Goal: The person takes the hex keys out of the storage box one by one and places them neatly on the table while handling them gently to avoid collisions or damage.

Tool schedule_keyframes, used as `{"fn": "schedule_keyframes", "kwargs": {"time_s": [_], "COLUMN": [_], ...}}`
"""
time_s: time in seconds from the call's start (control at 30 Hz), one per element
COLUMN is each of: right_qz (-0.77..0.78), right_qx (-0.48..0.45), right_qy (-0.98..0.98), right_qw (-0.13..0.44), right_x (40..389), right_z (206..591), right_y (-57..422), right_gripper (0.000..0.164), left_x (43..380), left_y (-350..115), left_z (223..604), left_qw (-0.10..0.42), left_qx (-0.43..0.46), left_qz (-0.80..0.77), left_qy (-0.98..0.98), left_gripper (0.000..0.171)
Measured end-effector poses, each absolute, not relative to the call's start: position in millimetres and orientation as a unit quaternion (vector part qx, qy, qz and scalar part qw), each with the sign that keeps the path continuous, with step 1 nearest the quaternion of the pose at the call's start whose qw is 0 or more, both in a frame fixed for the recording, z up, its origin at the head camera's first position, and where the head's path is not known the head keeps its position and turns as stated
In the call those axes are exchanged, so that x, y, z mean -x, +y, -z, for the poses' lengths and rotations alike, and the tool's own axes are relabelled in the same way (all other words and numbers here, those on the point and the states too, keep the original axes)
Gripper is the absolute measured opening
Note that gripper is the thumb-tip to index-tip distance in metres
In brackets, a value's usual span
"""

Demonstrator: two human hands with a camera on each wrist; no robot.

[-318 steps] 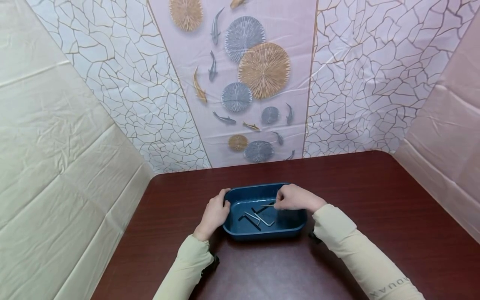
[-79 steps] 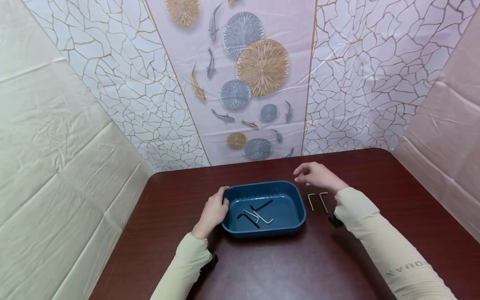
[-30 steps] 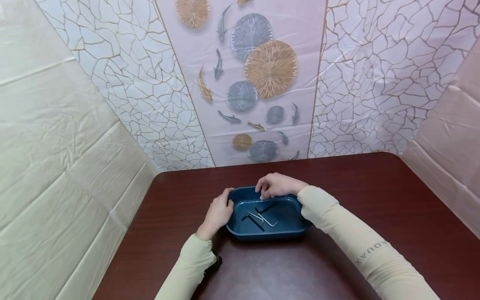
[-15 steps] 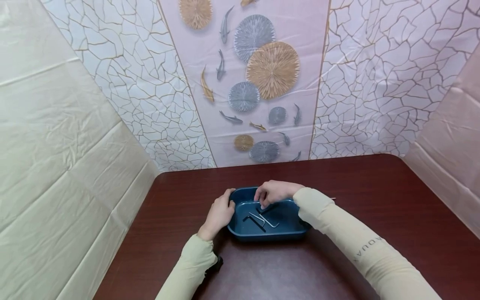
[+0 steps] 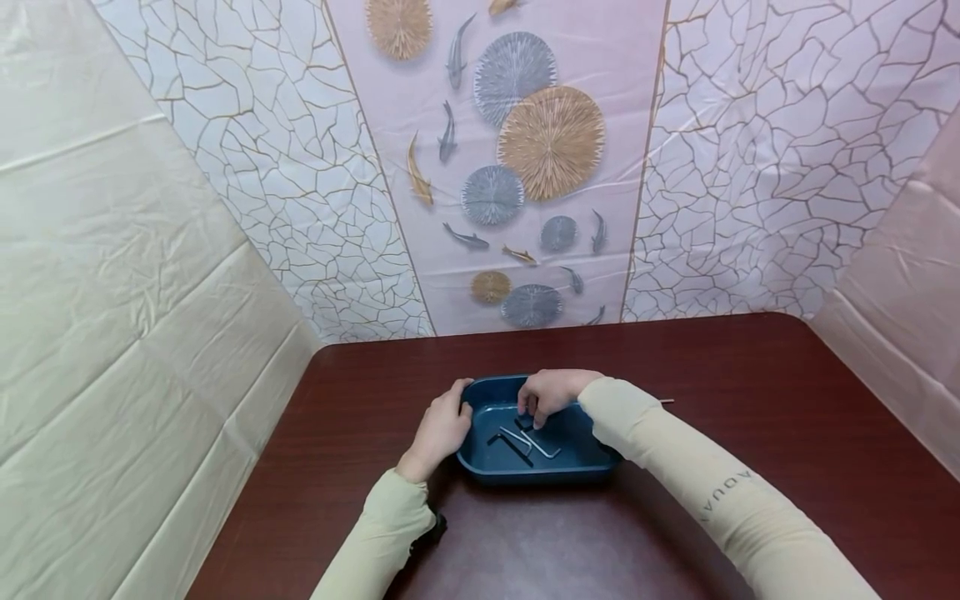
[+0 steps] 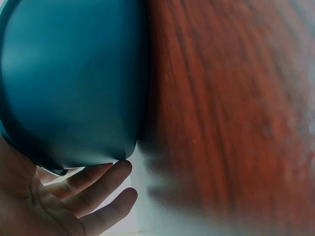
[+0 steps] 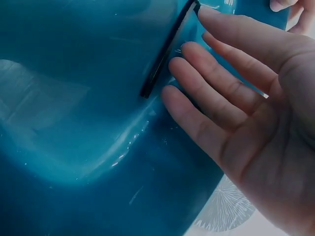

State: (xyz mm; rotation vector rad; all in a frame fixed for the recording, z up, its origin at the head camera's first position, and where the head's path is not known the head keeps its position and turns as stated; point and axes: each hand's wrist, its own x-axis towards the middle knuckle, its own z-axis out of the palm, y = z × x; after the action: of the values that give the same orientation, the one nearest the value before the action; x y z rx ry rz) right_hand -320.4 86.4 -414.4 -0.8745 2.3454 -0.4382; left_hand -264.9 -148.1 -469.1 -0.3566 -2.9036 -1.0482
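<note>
My left hand [image 5: 442,425] grips the left end of a deep blue rectangular tray [image 5: 540,477], thumb over the rim. In the left wrist view its fingers [image 6: 101,189] lie against the tray's outer wall. Inside the tray my right hand [image 5: 553,392] reaches down to a black hex key [image 7: 160,69]. The thumb tip touches the key's bent end, with the other fingers loosely extended and apart from the thumb. Nearer the front, two silver hex keys [image 5: 542,445] lie crossed, beside another black hex key [image 5: 517,451].
A metal hex key end [image 5: 667,402] shows on the dark red table [image 5: 360,392] behind my right sleeve [image 5: 697,467]. A patterned cloth wall [image 5: 551,142] stands behind the table.
Earlier the right hand held a brass-coloured hex key; later two hex keys lay right of the tray. The right hand has since moved left and down into the tray. The left hand stays.
</note>
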Motion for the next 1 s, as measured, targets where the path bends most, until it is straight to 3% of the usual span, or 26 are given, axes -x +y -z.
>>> {"fn": "schedule_keyframes", "kwargs": {"time_s": [0.37,0.8,1.0], "right_qz": [0.106,0.065,0.073], "right_qx": [0.324,0.319,0.322], "right_qy": [0.901,0.898,0.892], "right_qw": [0.270,0.295,0.309], "right_x": [315.7,320.8,323.7], "right_z": [421.1,426.7,430.7], "right_y": [80.7,78.0,77.8], "right_gripper": [0.012,0.006,0.017], "left_x": [265.6,264.8,264.4], "left_y": [-146.2,-147.6,-147.3], "left_z": [468.8,468.9,468.9], "left_qw": [0.014,0.018,0.017], "left_qx": [0.114,0.114,0.113], "left_qz": [0.338,0.341,0.342], "left_qy": [-0.934,-0.933,-0.933], "left_gripper": [0.044,0.044,0.044]}}
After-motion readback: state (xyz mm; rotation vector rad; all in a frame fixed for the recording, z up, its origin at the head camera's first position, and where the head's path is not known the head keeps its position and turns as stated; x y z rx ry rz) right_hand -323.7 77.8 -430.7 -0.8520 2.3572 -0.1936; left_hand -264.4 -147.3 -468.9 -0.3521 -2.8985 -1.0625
